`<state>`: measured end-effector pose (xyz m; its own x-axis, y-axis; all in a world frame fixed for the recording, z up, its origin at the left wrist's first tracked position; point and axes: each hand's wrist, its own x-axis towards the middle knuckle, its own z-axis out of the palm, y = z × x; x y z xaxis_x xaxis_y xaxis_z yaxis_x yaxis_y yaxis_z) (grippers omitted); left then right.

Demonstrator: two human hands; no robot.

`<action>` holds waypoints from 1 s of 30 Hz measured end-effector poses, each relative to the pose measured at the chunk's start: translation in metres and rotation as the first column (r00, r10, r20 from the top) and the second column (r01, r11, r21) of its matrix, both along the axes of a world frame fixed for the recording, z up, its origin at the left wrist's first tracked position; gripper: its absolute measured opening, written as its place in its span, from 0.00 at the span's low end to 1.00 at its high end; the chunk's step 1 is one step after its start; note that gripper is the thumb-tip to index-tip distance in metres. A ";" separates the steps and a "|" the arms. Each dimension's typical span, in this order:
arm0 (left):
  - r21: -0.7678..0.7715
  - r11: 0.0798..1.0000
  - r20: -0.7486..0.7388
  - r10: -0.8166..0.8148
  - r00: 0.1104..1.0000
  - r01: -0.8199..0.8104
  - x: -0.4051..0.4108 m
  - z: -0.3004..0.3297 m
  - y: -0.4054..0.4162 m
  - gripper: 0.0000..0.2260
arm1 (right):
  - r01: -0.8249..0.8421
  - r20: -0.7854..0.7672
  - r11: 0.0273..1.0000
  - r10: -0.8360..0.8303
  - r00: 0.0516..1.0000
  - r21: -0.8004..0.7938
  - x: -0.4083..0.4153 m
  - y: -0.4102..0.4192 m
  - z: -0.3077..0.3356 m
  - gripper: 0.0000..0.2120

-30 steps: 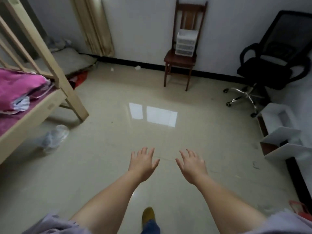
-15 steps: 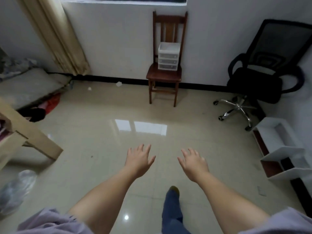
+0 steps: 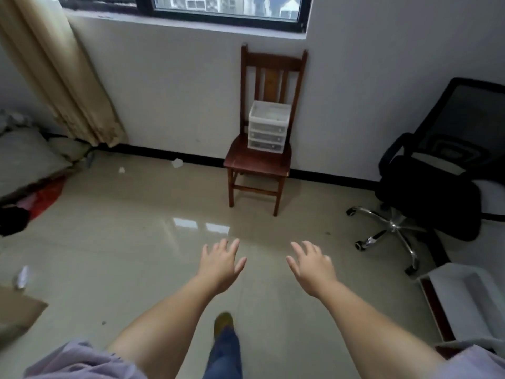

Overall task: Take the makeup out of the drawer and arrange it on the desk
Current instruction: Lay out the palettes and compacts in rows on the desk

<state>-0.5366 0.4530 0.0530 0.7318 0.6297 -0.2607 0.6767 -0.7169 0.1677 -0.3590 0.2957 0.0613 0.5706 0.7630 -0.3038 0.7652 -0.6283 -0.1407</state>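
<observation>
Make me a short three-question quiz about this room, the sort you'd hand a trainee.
1. True or false: the small white drawer unit stands on the seat of the wooden chair.
2. Multiple choice: what is the left hand holding? A) a lipstick B) a drawer C) nothing
3. Fill in: the black office chair stands to the ____ of the wooden chair, as the camera sees it.

Key
1. True; its three drawers look closed.
2. C; the fingers are spread over the floor, as are those of the right hand.
3. right
</observation>
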 end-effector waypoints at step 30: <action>0.011 0.984 0.060 -0.179 0.982 0.179 0.497 -0.087 0.544 0.26 | 0.199 -0.294 0.976 -0.216 0.931 -0.086 0.441 0.527 -0.131 0.23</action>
